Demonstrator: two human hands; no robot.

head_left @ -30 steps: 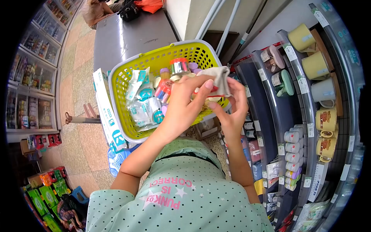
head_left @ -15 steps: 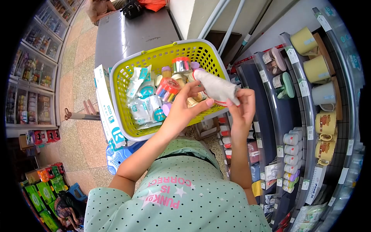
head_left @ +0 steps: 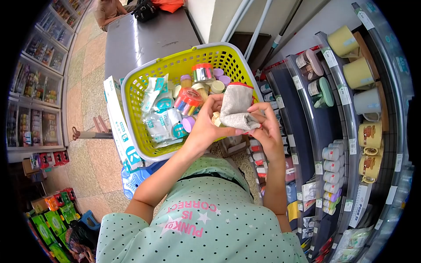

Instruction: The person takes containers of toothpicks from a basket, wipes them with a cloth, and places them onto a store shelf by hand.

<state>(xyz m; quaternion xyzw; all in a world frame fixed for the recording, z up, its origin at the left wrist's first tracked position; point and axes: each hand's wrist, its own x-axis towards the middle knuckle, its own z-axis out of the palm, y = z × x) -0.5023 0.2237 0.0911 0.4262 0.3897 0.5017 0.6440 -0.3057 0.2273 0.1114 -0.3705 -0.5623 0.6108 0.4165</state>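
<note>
A grey cloth with red edging (head_left: 237, 98) is held up over the near right corner of the yellow-green basket (head_left: 153, 65). Its lower part is folded over. My left hand (head_left: 209, 122) pinches the cloth's left side between thumb and fingers. On the right, my right hand (head_left: 267, 129) grips the folded lower end. Inside the basket, beyond my left hand, lie clear jars with red lids (head_left: 188, 100), small containers with purple lids (head_left: 189, 123) and white-and-teal plastic packets (head_left: 160, 118).
Behind the basket is a grey tabletop (head_left: 149, 37) with a black bag (head_left: 144, 9) on it; a person (head_left: 107, 13) sits beyond. A white-and-teal box (head_left: 120, 127) stands left of the basket. Shelves with mugs (head_left: 357, 74) and slippers (head_left: 323, 93) line the right.
The cloth has turned from lying sideways to standing more upright, with its lower end folded over. Both hands have shifted their grip on it, and the right hand is slightly lower.
</note>
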